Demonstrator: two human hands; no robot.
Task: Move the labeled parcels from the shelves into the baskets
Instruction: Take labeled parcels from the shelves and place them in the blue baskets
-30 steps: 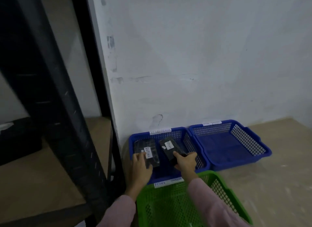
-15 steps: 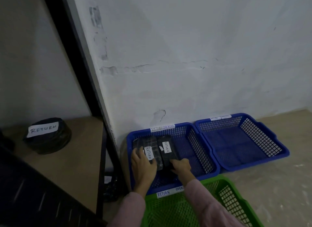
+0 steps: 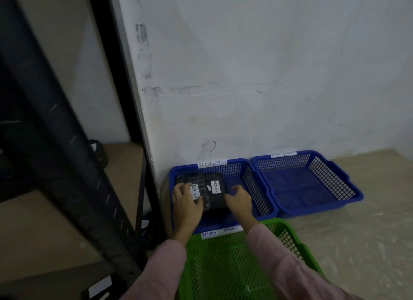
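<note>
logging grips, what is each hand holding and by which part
The left hand lies on the near end of the left parcel, not gripping it; the right hand appears to grip the right parcel by its near right corner.

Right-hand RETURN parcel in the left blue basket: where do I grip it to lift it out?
Grip the right parcel by its near end, from above-right: it lies flat, the left parcel abuts its left side, and the blue basket is bare to its right.
</note>
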